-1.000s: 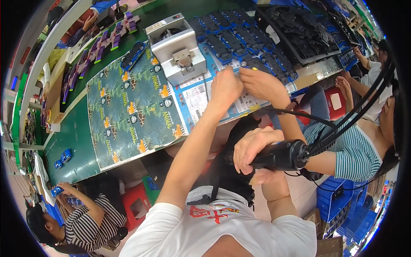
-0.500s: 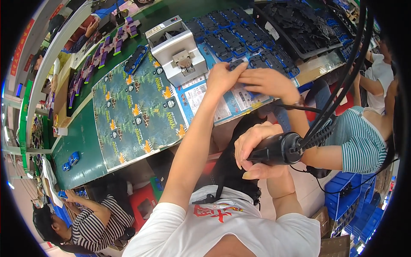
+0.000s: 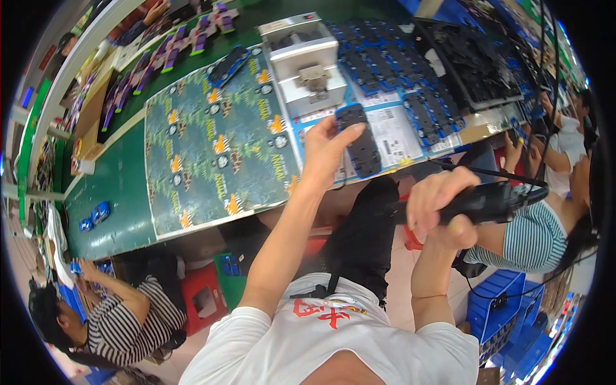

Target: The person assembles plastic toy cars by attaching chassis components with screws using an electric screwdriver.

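Note:
My left hand [image 3: 324,151] grips a toy car [image 3: 364,154] with a black underside and blue edges, thumb across its bottom. The car is tilted, underside up, over the table's front edge, just before a white box-shaped machine [image 3: 307,83]. My right hand [image 3: 439,204] is wrapped round a black cylindrical electric screwdriver [image 3: 481,200] with a cable, held in front of the table and slightly blurred. The screwdriver's tip is hard to make out. Right of the machine, several similar cars [image 3: 378,61] lie underside up in rows.
A black bin [image 3: 491,99] of dark parts stands at the back right. Patterned sheeting [image 3: 215,154] covers the table's left part, with another car [image 3: 228,66] on it. Purple toys [image 3: 170,54] line the far side. Co-workers sit at left and right; cables hang at right.
A co-worker's hand that was by my left hand has withdrawn to the right. My left hand now holds the car nearer me. My right hand has moved right with the screwdriver.

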The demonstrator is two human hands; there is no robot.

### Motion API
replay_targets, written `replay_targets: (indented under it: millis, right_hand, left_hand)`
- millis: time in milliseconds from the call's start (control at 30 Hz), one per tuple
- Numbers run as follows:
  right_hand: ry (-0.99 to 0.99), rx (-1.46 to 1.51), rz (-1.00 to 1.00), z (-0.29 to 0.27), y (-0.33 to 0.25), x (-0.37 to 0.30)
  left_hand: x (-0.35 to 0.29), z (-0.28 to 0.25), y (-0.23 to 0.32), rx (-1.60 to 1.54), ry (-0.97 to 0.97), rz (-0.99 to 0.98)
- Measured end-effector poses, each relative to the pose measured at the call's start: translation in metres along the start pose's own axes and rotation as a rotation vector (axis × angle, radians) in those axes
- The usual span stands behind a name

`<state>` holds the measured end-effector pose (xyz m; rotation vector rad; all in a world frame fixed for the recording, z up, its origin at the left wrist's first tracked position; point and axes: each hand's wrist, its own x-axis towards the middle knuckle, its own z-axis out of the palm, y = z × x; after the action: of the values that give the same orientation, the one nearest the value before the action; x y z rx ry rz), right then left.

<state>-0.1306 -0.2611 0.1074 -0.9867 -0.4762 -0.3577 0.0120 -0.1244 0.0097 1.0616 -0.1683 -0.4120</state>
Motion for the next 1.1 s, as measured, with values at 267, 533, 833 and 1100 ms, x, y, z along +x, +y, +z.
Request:
replay_targets:
  millis: [267, 533, 833, 1100]
  right_hand:
    - [-0.001, -0.051, -0.151, 0.006, 0.048, 0.073]
    - [0.129, -0.129, -0.215, 0.025, 0.102, 0.147]
    - [0.094, -0.25, -0.356, 0.022, 0.12, 0.171]
    - [0.068, -0.273, -0.287, 0.019, 0.121, 0.169]
  left_hand:
    - [-0.05, -0.085, 0.039, -0.35, 0.247, -0.05]
    - [-0.053, -0.126, 0.035, -0.37, 0.248, -0.047]
    - [-0.05, -0.131, 0.038, -0.347, 0.172, -0.053]
    - [-0.05, -0.134, 0.038, -0.347, 0.183, -0.081]
